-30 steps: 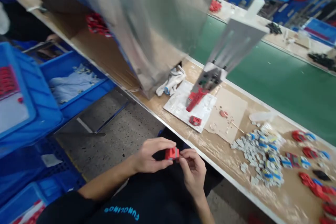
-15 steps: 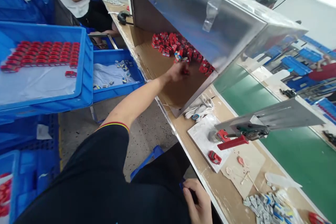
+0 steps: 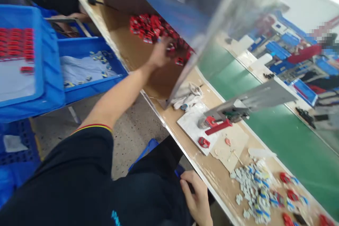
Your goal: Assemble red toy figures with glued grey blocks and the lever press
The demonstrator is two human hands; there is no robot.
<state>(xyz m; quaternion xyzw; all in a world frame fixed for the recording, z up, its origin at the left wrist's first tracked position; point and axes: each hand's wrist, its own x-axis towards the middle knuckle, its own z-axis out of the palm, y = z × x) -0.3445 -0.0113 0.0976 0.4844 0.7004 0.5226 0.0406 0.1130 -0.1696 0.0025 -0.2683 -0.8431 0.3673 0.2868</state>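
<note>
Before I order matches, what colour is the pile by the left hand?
The pile: mostly red; head view.

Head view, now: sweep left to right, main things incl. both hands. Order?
Rows of red car-shaped parts → pale cloth → left hand → right hand → red lever handle → pile of grey, blue and yellow pieces → red-and-blue part.

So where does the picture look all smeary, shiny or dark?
In the head view, the left hand and the red toy-car parts look smeary; it's shady inside the metal box, whose outside shines with pale, streaky reflections; the top right corner glares almost white.
</note>
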